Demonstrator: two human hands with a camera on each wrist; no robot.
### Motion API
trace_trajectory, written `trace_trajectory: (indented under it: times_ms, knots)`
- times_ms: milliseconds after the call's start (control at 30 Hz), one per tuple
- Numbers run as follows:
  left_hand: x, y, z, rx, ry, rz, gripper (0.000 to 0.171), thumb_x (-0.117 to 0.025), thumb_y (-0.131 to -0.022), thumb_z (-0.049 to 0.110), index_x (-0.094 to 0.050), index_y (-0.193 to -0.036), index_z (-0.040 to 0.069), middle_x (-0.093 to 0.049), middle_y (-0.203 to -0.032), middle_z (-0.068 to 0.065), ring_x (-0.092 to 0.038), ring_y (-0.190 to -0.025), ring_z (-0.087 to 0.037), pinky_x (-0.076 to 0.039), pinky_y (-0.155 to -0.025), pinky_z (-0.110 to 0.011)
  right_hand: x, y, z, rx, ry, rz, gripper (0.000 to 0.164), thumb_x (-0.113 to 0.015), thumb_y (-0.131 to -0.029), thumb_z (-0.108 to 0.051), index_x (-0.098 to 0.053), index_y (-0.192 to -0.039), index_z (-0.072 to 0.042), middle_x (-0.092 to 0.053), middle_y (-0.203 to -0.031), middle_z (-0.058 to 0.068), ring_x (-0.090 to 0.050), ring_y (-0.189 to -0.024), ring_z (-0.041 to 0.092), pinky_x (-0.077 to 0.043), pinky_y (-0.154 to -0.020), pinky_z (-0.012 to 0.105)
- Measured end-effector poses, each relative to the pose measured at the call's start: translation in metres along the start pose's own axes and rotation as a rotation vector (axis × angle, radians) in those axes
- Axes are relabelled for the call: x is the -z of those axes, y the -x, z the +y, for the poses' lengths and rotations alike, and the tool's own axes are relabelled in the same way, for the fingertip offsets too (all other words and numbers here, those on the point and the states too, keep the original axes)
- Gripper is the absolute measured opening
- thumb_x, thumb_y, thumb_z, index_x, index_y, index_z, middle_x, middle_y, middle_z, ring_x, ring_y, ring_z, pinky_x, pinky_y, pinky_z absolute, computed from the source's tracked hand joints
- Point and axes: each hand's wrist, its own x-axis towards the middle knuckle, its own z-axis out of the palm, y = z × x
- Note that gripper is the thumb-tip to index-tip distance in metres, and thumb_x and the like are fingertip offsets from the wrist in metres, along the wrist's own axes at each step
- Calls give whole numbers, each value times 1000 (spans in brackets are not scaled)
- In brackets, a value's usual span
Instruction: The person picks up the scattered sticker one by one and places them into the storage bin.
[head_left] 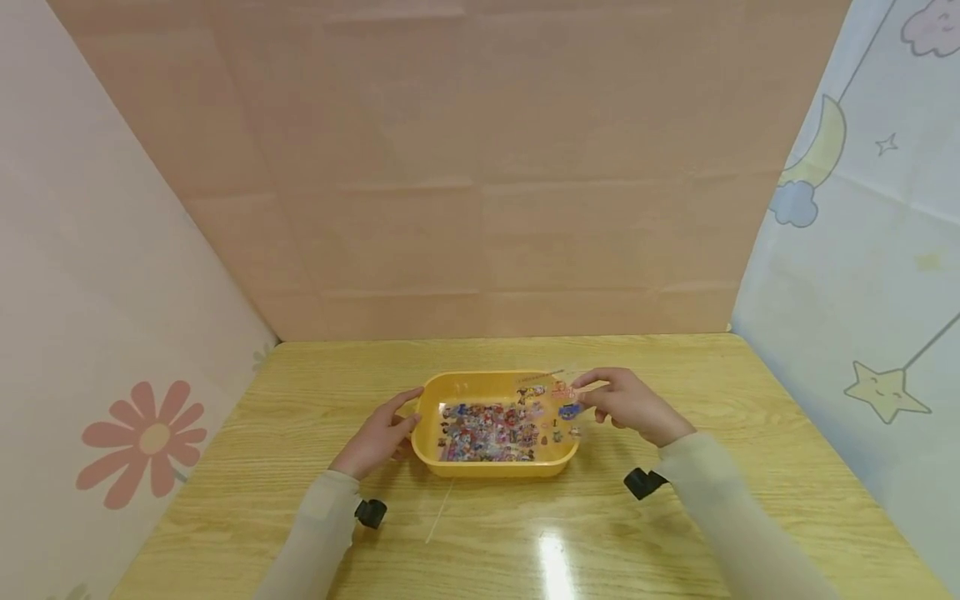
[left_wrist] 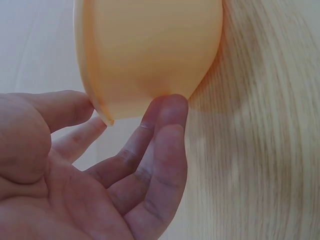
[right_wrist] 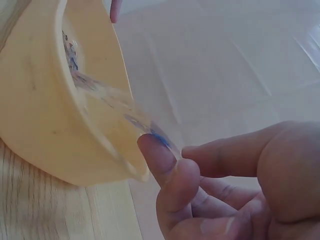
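A yellow plastic basin (head_left: 495, 470) stands on the table, with many small colourful printed figures in it. My left hand (head_left: 382, 435) holds the basin's left end. In the left wrist view, thumb and forefinger are at the rim while other bent fingers (left_wrist: 170, 145) press the outer wall. At the basin's right end, my right hand (head_left: 630, 404) pinches the edge of a clear sticker sheet (head_left: 567, 411) printed with cartoon pictures. The sheet slopes from the fingertips down into the basin, in the right wrist view too. Its lower part blends with the prints inside.
The wooden table (head_left: 315, 375) meets a pinkish-brown cloth (head_left: 480, 208) at the back. Patterned cloths hang on both sides, one with a red flower (head_left: 153, 439). A thin pale line (head_left: 440, 512) crosses the table in front of the basin. Each wrist carries a black camera mount (head_left: 371, 513).
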Motion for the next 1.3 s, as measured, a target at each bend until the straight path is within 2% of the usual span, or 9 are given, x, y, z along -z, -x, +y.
trace_trajectory:
  times_ms: [367, 567, 767, 833, 1100, 1300]
  knots:
    - [0, -1, 0, 20, 12, 1, 49, -52, -97, 26, -37, -143, 32, -62, -100, -11, -64, -77, -24, -52, -66, -38, -20, -8, -8, 0, 13, -11, 35, -55, -92, -12, -54, -126, -3, -70, -89, 10, -55, -58, 20, -33, -43, 25]
    - [0, 0, 0, 17, 4, 4, 49, -51, -98, 27, -36, -144, 32, -62, -100, -10, -64, -78, -24, -52, -66, -38, -28, -12, -12, -1, 15, -28, 34, -53, -92, -9, -54, -125, -3, -70, -90, 10, -56, -59, 23, -31, -42, 24]
    - [1, 1, 1, 2, 0, -16, 50, -50, -98, 27, -34, -145, 28, -61, -99, -12, -64, -79, -26, -52, -64, -37, -37, -17, -16, -31, -5, -39, 33, -50, -93, -7, -54, -125, -5, -70, -93, 11, -50, -53, 16, -28, -41, 24]
    - [1, 1, 2, 6, 8, -17, 50, -50, -98, 28, -35, -145, 29, -61, -99, -12, -63, -79, -26, -51, -64, -37, -40, -19, -17, -31, -11, -46, 33, -49, -93, -7, -54, -125, -6, -69, -94, 11, -48, -52, 15, -29, -42, 26]
    - [0, 3, 3, -1, 22, -4, 50, -52, -97, 27, -36, -145, 27, -62, -99, -12, -63, -77, -27, -50, -62, -40, -50, -21, -20, -38, -15, -66, 36, -51, -92, -7, -51, -128, -4, -69, -95, 14, -53, -56, 19, -28, -42, 28]
    - [0, 2, 3, 4, 10, 2, 50, -52, -97, 29, -37, -144, 30, -62, -100, -11, -63, -77, -25, -50, -63, -40, -54, -21, -20, -52, -5, -54, 40, -56, -90, -9, -51, -130, -5, -68, -88, 16, -55, -54, 20, -28, -40, 27]
